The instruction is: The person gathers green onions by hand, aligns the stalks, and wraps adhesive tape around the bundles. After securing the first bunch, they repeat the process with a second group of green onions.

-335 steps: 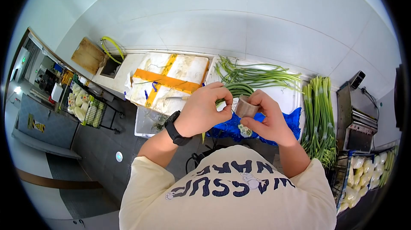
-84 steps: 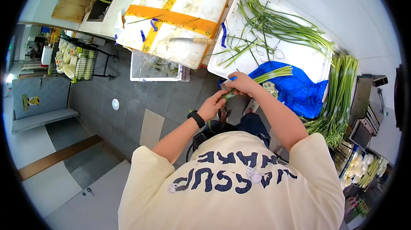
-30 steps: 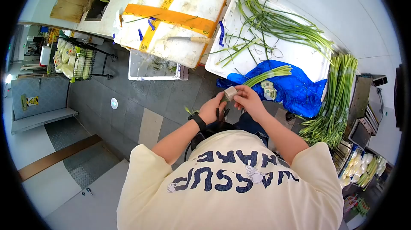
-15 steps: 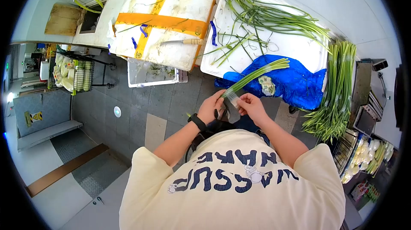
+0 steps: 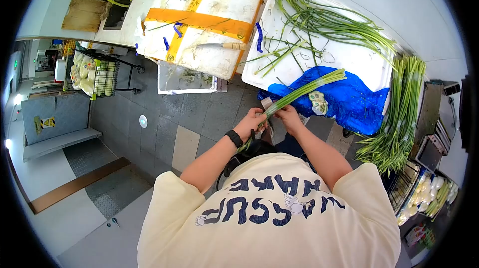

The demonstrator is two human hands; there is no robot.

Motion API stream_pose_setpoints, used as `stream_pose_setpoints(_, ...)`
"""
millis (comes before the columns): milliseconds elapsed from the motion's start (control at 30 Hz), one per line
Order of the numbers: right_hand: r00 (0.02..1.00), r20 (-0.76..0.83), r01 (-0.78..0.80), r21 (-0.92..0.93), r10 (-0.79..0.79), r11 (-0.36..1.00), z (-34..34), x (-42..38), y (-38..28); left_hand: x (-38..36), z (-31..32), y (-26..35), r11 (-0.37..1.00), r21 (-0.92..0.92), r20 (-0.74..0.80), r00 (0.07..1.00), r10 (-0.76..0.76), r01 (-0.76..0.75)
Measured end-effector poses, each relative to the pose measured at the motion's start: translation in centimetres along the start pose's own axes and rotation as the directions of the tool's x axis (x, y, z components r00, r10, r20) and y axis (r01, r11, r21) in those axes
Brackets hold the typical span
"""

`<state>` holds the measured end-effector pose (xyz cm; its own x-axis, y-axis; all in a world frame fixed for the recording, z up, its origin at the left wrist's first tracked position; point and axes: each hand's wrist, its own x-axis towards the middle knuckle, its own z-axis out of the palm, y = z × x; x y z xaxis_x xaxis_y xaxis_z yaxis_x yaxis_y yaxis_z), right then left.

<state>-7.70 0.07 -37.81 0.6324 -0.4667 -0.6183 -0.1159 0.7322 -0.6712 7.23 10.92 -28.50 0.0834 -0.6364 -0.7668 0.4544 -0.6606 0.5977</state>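
Note:
A bundle of green garlic scapes (image 5: 310,87) lies slanted across my hands, its pale cut ends over the blue plastic bag (image 5: 349,99). My left hand (image 5: 251,124) is wrapped round its lower part. My right hand (image 5: 290,120) is closed against the bundle's underside; its fingertips are hidden behind the stalks, so what they pinch does not show. A short, shiny strip that looks like clear tape (image 5: 267,103) sticks out on the bundle's far side, above my left hand. Loose scapes (image 5: 335,22) lie on the white foam box lid (image 5: 344,58).
A taped foam box (image 5: 219,6) at the back carries a wooden-handled knife (image 5: 233,46). Stacked scape bundles (image 5: 401,103) hang at the right. A shopping cart (image 5: 105,77) stands left, an open foam box (image 5: 167,79) below the worktop, vegetable crates (image 5: 416,190) lower right.
My right hand has moved from pinching the clear strip on the near side to behind the bundle. The strip now shows on the far side. The view has shifted slightly.

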Motion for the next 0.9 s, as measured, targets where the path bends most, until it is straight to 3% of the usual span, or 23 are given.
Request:
stream_pose_setpoints(133, 0.997, 0.070, -0.040, 0.071, 0.035, 0.997, -0.2, 0.2, 0.3, -0.2, -0.3, -0.2, 0.991, -0.124, 0.130, 0.989, 0.069, -0.053)
stream_pose_setpoints(233, 1.000, -0.001, -0.027, 0.070, 0.027, 0.997, 0.3, -0.8, -0.9, -0.9, 0.2, 0.1, 0.983, -0.161, 0.150, 0.982, 0.113, -0.089)
stream_pose_setpoints(267, 0.998, -0.004, -0.062, -0.153, 0.062, 0.986, 0.0, -1.6, -2.0, -1.0, 0.3, 0.3, 0.981, -0.168, 0.155, 0.980, 0.125, -0.098)
stream_pose_setpoints(333, 0.990, -0.039, -0.132, -0.570, 0.134, 0.811, -1.1, -3.5, -4.8, -0.8, 0.5, -0.3, 0.984, -0.102, 0.115, 0.980, 0.161, -0.150)
stream_pose_setpoints(433, 0.992, -0.054, 0.056, -0.614, -0.113, 0.787, -1.0, -6.0, -8.9, 0.5, 0.1, -2.4, 0.967, 0.009, 0.064, 0.965, 0.253, -0.254)
stream_pose_setpoints(467, 0.981, -0.078, 0.119, -0.464, -0.175, 0.878, -0.1, -5.8, -10.2, 1.1, 0.0, -3.3, 0.956, 0.053, 0.054, 0.956, 0.287, -0.290)
stream_pose_setpoints(567, 0.999, -0.028, 0.007, -0.591, -0.029, 0.807, 3.9, -3.5, -13.0, -0.1, 0.6, -2.1, 0.929, 0.242, 0.035, 0.959, 0.281, -0.280)
stream_pose_setpoints(667, 0.960, 0.085, -0.147, -0.659, 0.268, 0.737, 5.1, -0.8, -12.8, -0.1, 0.6, -2.4, 0.820, 0.401, 0.062, 0.906, 0.420, -0.408)
stream_pose_setpoints(767, 0.962, 0.102, -0.128, -0.646, 0.252, 0.752, 5.3, -0.1, -12.4, 0.4, 0.4, -3.3, 0.760, 0.513, -0.012, 0.882, 0.470, -0.399)
stream_pose_setpoints(900, 0.990, 0.058, -0.090, -0.434, 0.127, 0.897, 5.9, -3.2, -13.0, 1.4, 0.2, -3.9, 0.797, 0.508, -0.052, 0.912, 0.408, -0.327)
